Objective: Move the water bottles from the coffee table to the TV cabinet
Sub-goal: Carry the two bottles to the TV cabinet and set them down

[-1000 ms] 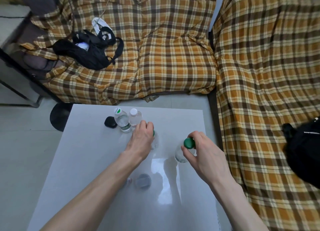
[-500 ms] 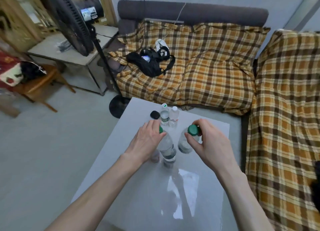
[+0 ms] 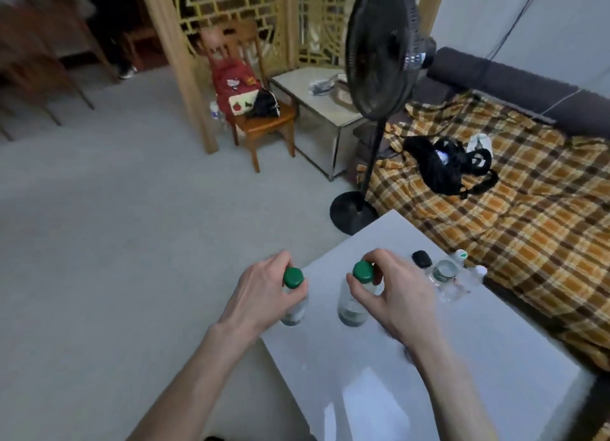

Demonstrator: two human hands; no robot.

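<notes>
My left hand point(image 3: 260, 295) grips the neck of a clear water bottle with a green cap point(image 3: 293, 277), held at the left edge of the white coffee table point(image 3: 445, 358). My right hand point(image 3: 399, 295) grips a second green-capped bottle point(image 3: 350, 308) by its neck above the table. Two more clear bottles point(image 3: 447, 277) with white caps stand near the table's far corner, beside a small black object point(image 3: 422, 259). The TV cabinet is not in view.
A black standing fan point(image 3: 379, 77) stands just beyond the table's far corner. A plaid-covered sofa point(image 3: 511, 209) with a black bag point(image 3: 445, 166) lies to the right. A wooden chair point(image 3: 260, 120), a small side table point(image 3: 317, 110) and open grey floor point(image 3: 115, 226) lie to the left.
The view has swung left, away from the sofa toward the open floor. Both hands now hold their bottles lifted, and the left bottle has moved to the table's left edge.
</notes>
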